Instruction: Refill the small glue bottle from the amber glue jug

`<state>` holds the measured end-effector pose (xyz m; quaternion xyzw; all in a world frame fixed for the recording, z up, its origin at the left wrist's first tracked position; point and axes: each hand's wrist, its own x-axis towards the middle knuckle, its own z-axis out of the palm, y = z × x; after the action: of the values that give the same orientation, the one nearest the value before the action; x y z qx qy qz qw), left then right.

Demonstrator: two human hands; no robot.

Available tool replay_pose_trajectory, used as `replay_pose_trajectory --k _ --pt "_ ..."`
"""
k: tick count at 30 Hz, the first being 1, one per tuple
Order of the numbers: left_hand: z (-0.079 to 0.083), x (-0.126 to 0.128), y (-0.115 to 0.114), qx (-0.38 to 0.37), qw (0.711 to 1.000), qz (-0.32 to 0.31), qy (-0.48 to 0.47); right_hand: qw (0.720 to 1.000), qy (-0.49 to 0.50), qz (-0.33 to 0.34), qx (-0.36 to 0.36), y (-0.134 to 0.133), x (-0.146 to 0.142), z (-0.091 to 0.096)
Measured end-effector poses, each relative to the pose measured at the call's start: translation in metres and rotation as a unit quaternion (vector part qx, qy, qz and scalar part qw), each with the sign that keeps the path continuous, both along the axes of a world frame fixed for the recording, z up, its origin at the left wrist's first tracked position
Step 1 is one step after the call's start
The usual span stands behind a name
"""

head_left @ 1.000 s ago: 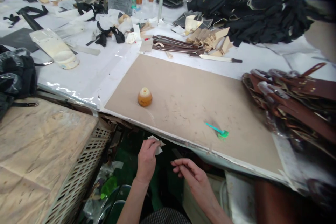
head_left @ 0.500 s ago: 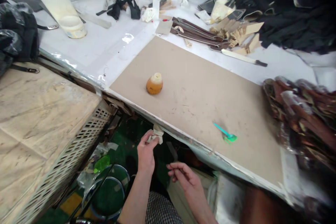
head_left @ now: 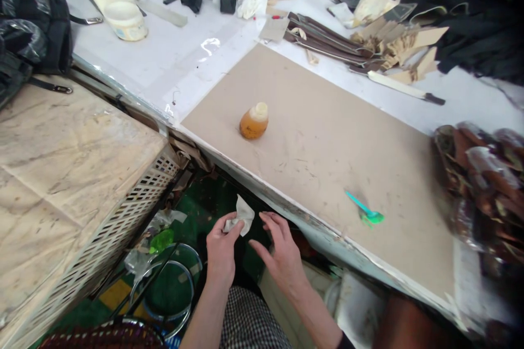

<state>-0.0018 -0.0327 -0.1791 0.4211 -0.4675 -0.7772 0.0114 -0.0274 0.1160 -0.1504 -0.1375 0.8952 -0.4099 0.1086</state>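
Observation:
Between the thumb and fingers of my left hand (head_left: pixel 222 248) is a crumpled white piece of cloth or tissue (head_left: pixel 242 215); which of the two I cannot tell. Just right of it, my right hand (head_left: pixel 280 248) holds nothing, its thumb and fingers apart. Both hands are over my lap, in front of the table edge. On the beige board (head_left: pixel 311 136) stands a small round bottle (head_left: pixel 254 121) with orange-brown contents and a pale neck. A green plastic spoon (head_left: pixel 368 211) lies farther right on the same board.
Strips of dark brown material (head_left: pixel 327 43) lie behind the board. Plastic-wrapped brown pieces (head_left: pixel 487 180) are heaped at the right. A white tub (head_left: pixel 125 20) sits at the back left. On the left is a perforated crate (head_left: pixel 151 188) under a stained cover; a round metal frame (head_left: pixel 170 289) stands below.
My right hand has risen towards the left one, and its fingers have spread. The white piece now sticks up more from my left hand. The whole view has shifted slightly.

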Motion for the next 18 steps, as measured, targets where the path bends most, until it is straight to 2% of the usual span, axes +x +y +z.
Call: replay_pose_trajectory --k 3,9,12,18 --pt "0.007 0.010 -0.009 -0.021 0.999 -0.038 0.005 0.996 0.029 0.068 0.043 -0.006 -0.010 0.001" --pt "0.023 0.022 -0.021 -0.076 0.987 -0.131 0.061 0.992 0.018 0.122 0.036 -0.014 -0.020 0.006" --pt "0.021 0.026 -0.024 -0.085 0.981 -0.160 0.073 0.994 0.003 0.111 0.021 -0.016 -0.015 0.005" --pt "0.003 0.029 -0.021 -0.079 0.979 -0.177 0.066 0.997 -0.060 0.056 -0.007 -0.019 -0.004 -0.007"
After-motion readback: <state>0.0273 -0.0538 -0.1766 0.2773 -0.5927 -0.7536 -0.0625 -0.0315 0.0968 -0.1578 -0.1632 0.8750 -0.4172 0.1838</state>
